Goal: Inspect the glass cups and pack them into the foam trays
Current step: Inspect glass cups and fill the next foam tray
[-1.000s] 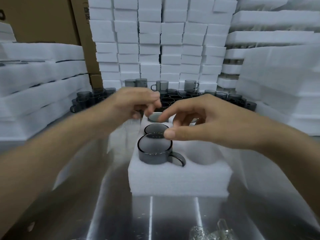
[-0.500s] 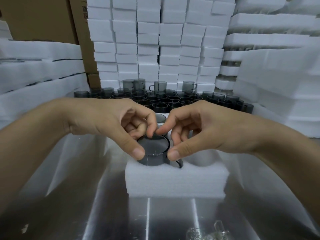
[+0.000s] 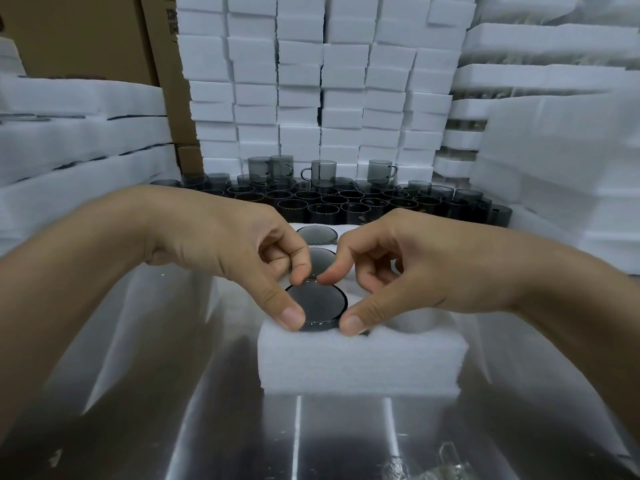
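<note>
Foam stacks (image 3: 322, 81) wall the back and both sides of the bench (image 3: 173, 393), likely kept close so empty trays are within reach. The bench is shiny metal and carries everything.

Loose cups (image 3: 346, 199), dark smoked glass, stand packed rim-up along the bench's back edge; a few more sit on top of that batch. Probably the supply waiting for inspection.

The foam tray (image 3: 360, 362) sits mid-bench, near the front, between the two forearms. Its left column holds three cups in a row running front to back. The right front pocket (image 3: 420, 320) shows bare foam; the pockets behind it are hidden by the right hand.

Left hand (image 3: 225, 251) and right hand (image 3: 412, 271) meet over the front cup (image 3: 317, 304). Each grip pinches its rim: thumbs on the near side, index fingers on the far side, other fingers curled clear. The two-sided hold looks meant to push the cup down level so it seats square in the tight pocket.

The front cup sits deep in the front left pocket, with only the rim and a short band of wall above the foam. A dark bit at the right thumb is probably its handle in the side notch.

Middle cup (image 3: 322, 259) and far cup (image 3: 317, 234) are already seated flush.

Some clear crinkled thing (image 3: 408, 467) lies at the bench's front edge; I cannot tell what.
</note>
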